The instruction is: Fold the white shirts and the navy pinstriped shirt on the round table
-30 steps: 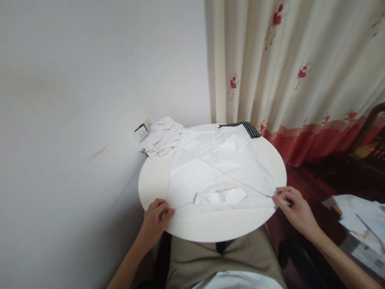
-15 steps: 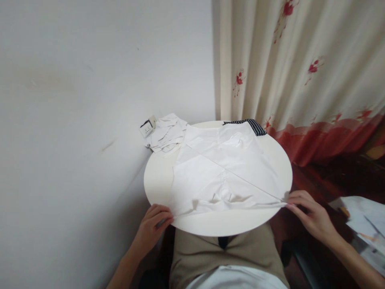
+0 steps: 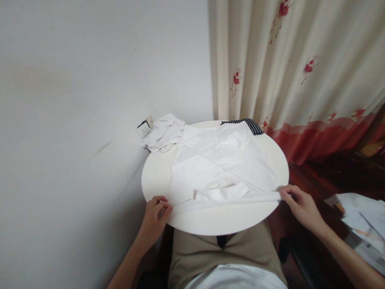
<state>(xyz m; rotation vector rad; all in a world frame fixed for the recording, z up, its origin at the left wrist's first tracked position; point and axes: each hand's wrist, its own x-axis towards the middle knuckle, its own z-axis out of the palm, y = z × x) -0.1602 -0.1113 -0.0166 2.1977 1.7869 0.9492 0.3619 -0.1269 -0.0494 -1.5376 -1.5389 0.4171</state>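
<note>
A thin white garment [image 3: 210, 160] lies spread over a small round white table [image 3: 210, 222], with a diagonal fold line across it. Along its near side runs a folded-over strip, with a loose crumpled flap rising near the middle. My left hand [image 3: 155, 216] pinches the near left corner at the table's rim, fingers closed. At the opposite end, my right hand [image 3: 300, 204] grips the near right corner between thumb and fingers. The strip stretches between both hands.
A crumpled pile of white cloth [image 3: 165, 134] sits at the back left beside a power socket [image 3: 144, 127] by the wall. Black-and-white striped fabric [image 3: 254, 126] lies at the back edge. A patterned curtain [image 3: 270, 80] hangs behind; papers [image 3: 363, 216] are at right.
Both hands have moved slightly away from me, carrying the near edge inward and turning it over. The folded strip is wider, and the middle flap stands up more.
</note>
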